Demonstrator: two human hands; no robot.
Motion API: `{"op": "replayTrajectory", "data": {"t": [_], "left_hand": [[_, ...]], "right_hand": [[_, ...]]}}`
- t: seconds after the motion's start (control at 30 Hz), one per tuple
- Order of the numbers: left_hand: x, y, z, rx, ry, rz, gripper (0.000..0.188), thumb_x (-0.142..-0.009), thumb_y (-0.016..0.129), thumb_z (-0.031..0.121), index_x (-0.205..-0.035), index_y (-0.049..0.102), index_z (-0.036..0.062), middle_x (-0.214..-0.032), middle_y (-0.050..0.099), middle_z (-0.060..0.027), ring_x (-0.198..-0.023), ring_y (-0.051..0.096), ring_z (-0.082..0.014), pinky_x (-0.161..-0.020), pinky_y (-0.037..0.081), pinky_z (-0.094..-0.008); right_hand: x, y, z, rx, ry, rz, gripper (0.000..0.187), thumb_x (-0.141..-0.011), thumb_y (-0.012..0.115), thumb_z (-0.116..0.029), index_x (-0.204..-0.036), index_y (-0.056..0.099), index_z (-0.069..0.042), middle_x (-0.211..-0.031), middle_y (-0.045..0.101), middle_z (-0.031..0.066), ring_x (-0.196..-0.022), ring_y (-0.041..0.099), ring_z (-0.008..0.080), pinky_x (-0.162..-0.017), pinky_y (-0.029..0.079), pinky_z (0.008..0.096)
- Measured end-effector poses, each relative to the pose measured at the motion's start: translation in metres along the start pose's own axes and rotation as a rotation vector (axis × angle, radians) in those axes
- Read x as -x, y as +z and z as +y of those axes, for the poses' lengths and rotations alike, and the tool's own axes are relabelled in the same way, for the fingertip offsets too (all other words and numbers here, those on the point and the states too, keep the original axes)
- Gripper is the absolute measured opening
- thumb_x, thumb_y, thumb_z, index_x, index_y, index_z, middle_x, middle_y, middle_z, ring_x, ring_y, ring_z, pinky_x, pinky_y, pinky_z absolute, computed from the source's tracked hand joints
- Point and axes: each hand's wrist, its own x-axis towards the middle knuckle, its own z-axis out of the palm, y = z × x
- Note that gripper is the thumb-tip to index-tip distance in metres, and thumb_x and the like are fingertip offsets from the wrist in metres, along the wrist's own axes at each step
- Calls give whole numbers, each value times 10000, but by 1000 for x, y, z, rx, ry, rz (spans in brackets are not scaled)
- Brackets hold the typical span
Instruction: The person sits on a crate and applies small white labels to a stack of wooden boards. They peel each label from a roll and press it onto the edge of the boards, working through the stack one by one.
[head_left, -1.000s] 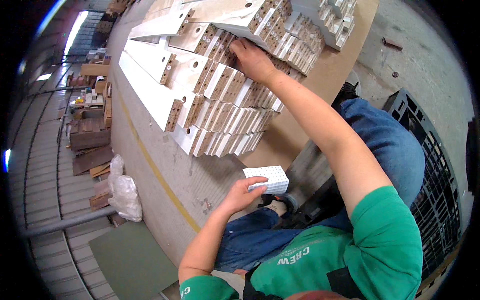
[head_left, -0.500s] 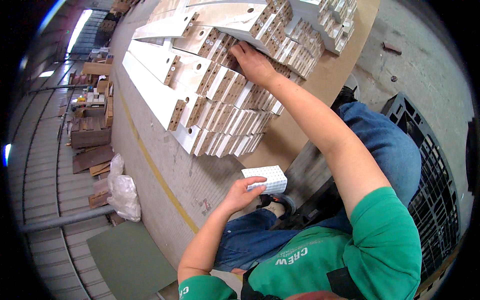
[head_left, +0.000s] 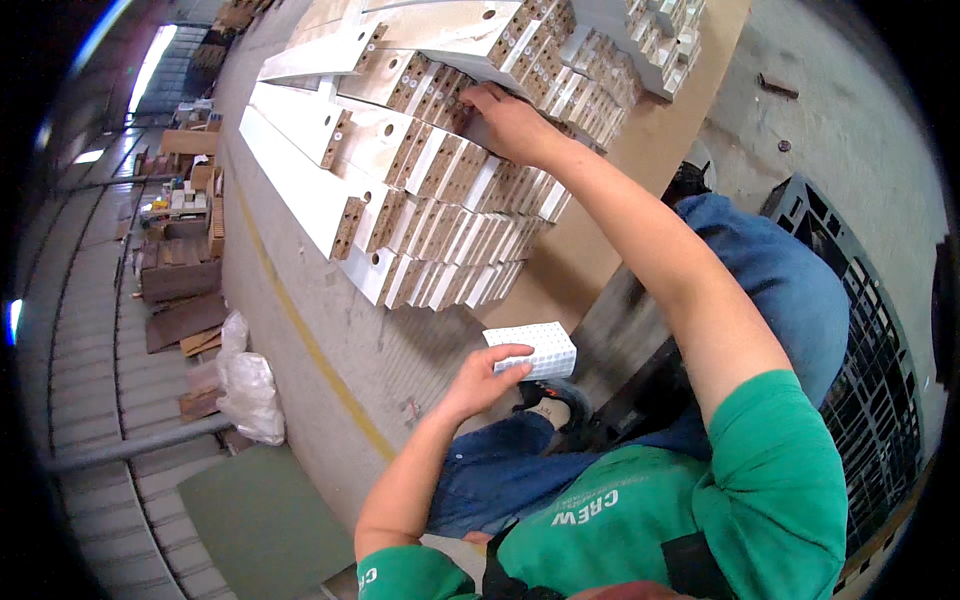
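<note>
My left hand grips the edge of a bent white sheet of small round stickers between thumb and fingers, low in front of the stack. My right hand reaches out to the end faces of the stacked white boards. Its fingers are bent and touch a board end beneath an overhanging upper board; whether anything is between the fingertips is hidden. Brown drilled end faces show dark holes, and some carry small white dots.
Brown cardboard lies under the stack. A black plastic pallet stands at the right, beside my bent leg. Plastic wrap, a green panel and wooden pieces lie at the left, beyond a yellow floor line.
The view has shifted slightly. My right hand stays at the board ends with only a small movement of its fingers. The left hand still holds the sticker sheet, a little higher in view.
</note>
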Motion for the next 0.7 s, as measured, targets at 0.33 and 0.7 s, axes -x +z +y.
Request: {"op": "replayTrajectory", "data": {"t": [0.33, 0.7], "left_hand": [[2, 2, 0, 53, -14, -3, 256, -832, 645, 129, -1066, 636, 27, -1054, 630, -67, -1001, 555, -144, -897, 423, -290], [2, 1, -1, 12, -3, -4, 258, -825, 652, 132, -1060, 637, 27, -1054, 634, -77, -1008, 559, -155, -895, 426, -293]], "right_hand": [[22, -15, -28, 162, 223, 23, 299, -735, 511, -43, -1029, 562, -20, -974, 592, 189, -912, 582, 367, -802, 482, 415], [-19, -48, -13, -672, 947, -740, 603, -859, 421, -80, -1415, 248, -235, -642, 501, 11, -412, 339, 36, -350, 263, 190]]}}
